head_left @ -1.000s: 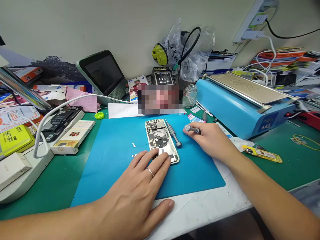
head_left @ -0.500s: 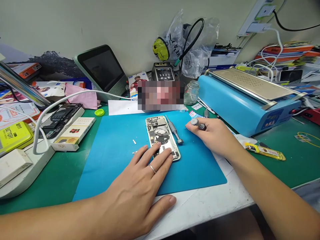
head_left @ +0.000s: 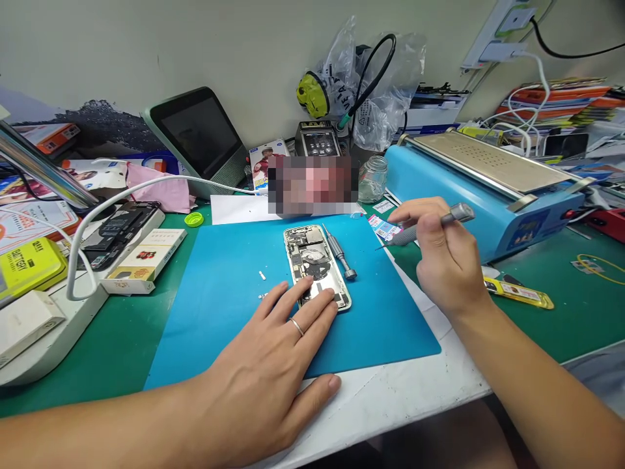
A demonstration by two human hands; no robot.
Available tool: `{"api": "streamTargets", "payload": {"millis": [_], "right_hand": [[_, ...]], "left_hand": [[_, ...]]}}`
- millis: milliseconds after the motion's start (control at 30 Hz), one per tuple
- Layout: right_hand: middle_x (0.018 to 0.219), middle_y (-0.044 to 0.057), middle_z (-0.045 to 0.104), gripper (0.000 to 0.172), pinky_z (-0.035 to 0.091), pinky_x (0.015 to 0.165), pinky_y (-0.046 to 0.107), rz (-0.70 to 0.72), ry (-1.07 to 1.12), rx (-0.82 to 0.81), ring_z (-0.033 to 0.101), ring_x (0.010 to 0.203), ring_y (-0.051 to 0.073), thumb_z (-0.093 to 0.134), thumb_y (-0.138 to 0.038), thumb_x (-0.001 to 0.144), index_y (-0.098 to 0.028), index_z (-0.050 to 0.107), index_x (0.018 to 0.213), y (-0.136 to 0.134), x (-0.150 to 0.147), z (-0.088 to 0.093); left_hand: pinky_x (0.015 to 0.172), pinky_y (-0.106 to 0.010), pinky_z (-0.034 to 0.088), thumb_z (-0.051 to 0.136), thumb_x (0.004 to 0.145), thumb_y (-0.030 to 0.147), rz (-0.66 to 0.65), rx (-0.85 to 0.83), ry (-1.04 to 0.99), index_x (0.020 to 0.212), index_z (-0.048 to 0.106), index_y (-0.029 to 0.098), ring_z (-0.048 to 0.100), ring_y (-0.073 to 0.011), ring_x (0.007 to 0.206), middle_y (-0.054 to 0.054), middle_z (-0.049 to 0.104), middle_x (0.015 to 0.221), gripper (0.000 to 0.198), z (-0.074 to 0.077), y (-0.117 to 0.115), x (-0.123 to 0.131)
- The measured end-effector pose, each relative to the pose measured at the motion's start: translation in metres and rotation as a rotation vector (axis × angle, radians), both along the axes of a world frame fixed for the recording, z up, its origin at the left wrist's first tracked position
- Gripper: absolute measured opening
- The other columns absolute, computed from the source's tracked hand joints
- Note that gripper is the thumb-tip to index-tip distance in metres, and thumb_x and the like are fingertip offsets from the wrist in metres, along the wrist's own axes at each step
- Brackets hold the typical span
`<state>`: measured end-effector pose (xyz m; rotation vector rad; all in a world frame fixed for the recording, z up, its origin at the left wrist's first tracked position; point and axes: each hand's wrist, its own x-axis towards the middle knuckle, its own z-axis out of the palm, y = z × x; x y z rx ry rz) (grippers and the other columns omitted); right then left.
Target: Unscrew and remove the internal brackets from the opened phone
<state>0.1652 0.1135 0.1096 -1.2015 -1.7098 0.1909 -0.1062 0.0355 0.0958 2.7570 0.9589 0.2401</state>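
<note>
An opened smartphone [head_left: 316,260] lies on the blue mat [head_left: 219,273] with its inner parts showing. My left hand [head_left: 278,345] rests flat with fingers spread, the fingertips on the phone's lower end, covering part of it. Above the mat's right edge, my right hand [head_left: 442,254] is closed round a grey screwdriver [head_left: 410,234], its thin tip pointing left. A second grey screwdriver [head_left: 340,253] lies along the phone's right side. Small metal pieces [head_left: 262,275] sit on the mat to the left of the phone.
At the right stands a blue machine with a metal plate [head_left: 469,202]. A glass jar [head_left: 372,179] and a screen device [head_left: 200,140] are at the back. A white cable [head_left: 122,192] arches on the left. A yellow-handled tool [head_left: 520,293] lies at the right.
My right hand has risen and turned, moving a little to the right, and the screwdriver in it now shows with its tip to the left. My left hand stays on the phone.
</note>
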Motion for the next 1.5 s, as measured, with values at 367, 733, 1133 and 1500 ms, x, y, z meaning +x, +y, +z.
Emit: {"api": "streamTargets", "payload": {"millis": [367, 733, 1133, 1500], "right_hand": [[0.077, 0.002, 0.067, 0.037, 0.049, 0.056, 0.035, -0.144, -0.017, -0.116, 0.064, 0.061, 0.021, 0.063, -0.045, 0.098, -0.023, 0.059, 0.127, 0.0024, 0.0023, -0.0069], [0.093, 0.003, 0.073, 0.051, 0.052, 0.063, 0.034, -0.14, -0.225, -0.114, 0.069, 0.07, 0.021, 0.065, -0.028, 0.093, -0.027, 0.053, 0.143, -0.0058, 0.002, -0.0017], [0.094, 0.003, 0.073, 0.052, 0.057, 0.065, 0.037, -0.163, -0.021, -0.14, 0.07, 0.071, 0.021, 0.067, -0.03, 0.092, -0.028, 0.052, 0.142, -0.0005, 0.0038, -0.0046], [0.095, 0.004, 0.077, 0.053, 0.058, 0.063, 0.035, -0.141, 0.009, -0.191, 0.073, 0.069, 0.021, 0.071, -0.033, 0.092, -0.026, 0.053, 0.141, 0.0003, 0.0019, -0.0035]], "left_hand": [[0.124, -0.066, 0.03, 0.039, 0.109, 0.058, 0.002, -0.043, 0.002, 0.166, 0.02, 0.024, 0.02, -0.035, 0.159, 0.001, 0.028, 0.173, 0.07, 0.0014, 0.0017, -0.0007], [0.125, -0.066, 0.03, 0.04, 0.109, 0.054, 0.004, -0.047, -0.005, 0.165, 0.023, 0.023, 0.021, -0.0345, 0.159, 0.0, 0.029, 0.172, 0.067, 0.0021, 0.0012, 0.0005], [0.126, -0.067, 0.029, 0.041, 0.109, 0.056, -0.01, -0.071, 0.018, 0.167, 0.016, 0.024, 0.019, -0.035, 0.16, 0.002, 0.022, 0.175, 0.071, 0.0015, 0.0017, 0.0012], [0.126, -0.068, 0.029, 0.04, 0.109, 0.057, -0.002, -0.082, 0.016, 0.167, 0.017, 0.024, 0.019, -0.0359, 0.16, 0.001, 0.022, 0.175, 0.071, 0.0029, 0.0014, -0.0009]]}}
